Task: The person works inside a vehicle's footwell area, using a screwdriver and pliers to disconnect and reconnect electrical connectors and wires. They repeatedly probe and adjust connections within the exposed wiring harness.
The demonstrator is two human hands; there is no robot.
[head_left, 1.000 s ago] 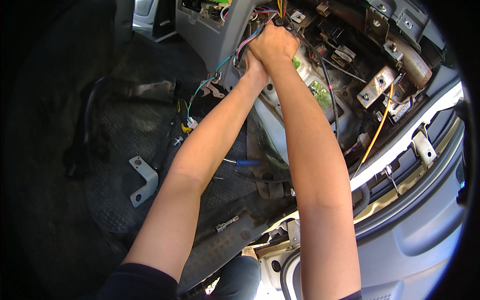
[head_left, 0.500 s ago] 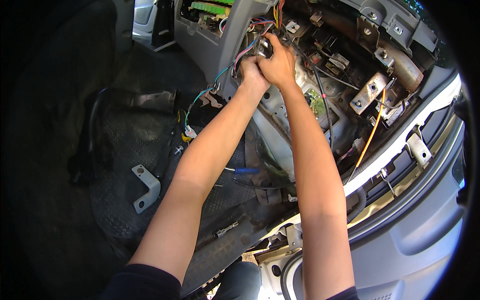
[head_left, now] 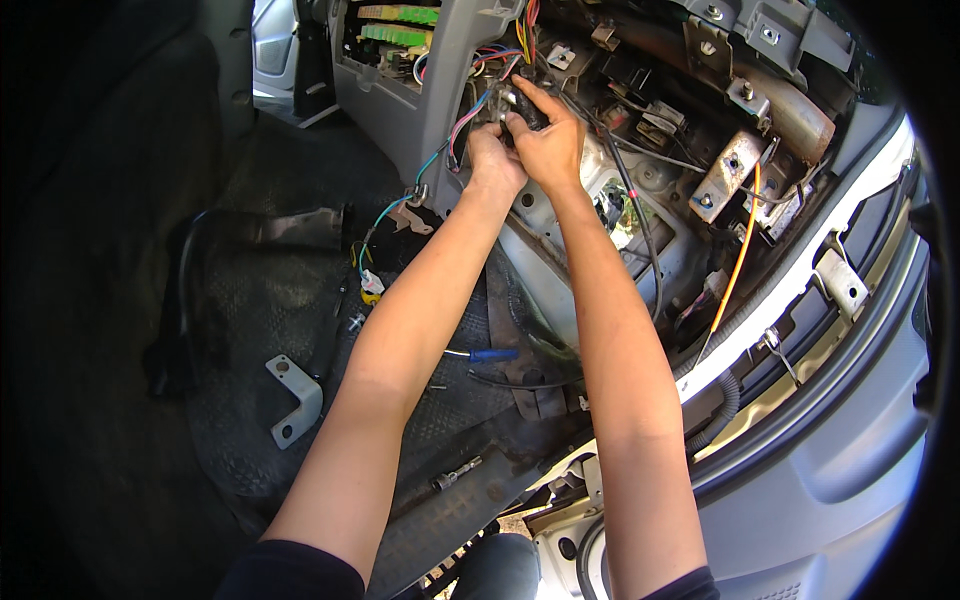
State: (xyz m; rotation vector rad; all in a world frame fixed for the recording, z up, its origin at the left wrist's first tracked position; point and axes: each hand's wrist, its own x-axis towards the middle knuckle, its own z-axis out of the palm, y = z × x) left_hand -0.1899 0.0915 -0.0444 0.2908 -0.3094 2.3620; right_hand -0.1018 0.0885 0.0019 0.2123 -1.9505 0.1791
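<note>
Both my hands are deep in the opened dashboard, at a dark part with shiny metal bits [head_left: 508, 104] whose kind I cannot make out. My right hand [head_left: 552, 145] grips it from the right, index finger stretched along its top and thumb on its near side. From below and left, my left hand [head_left: 493, 165] is closed against the same part, with most of its fingers hidden. Red, blue and pink wires [head_left: 465, 122] run just left of the hands. A teal wire [head_left: 378, 222] leads down to a white and yellow connector [head_left: 371, 286].
A fuse box [head_left: 398, 38] shows green and yellow at the upper left. On the dark floor mat lie a bent metal bracket [head_left: 308, 398], a blue-handled tool [head_left: 492, 355] and a socket extension [head_left: 458, 473]. Rusty brackets [head_left: 726, 178] and an orange wire [head_left: 742, 255] are at the right.
My right thumb and index finger have spread a little, and more of the dark part shows between my hands. The whole view has shifted slightly.
</note>
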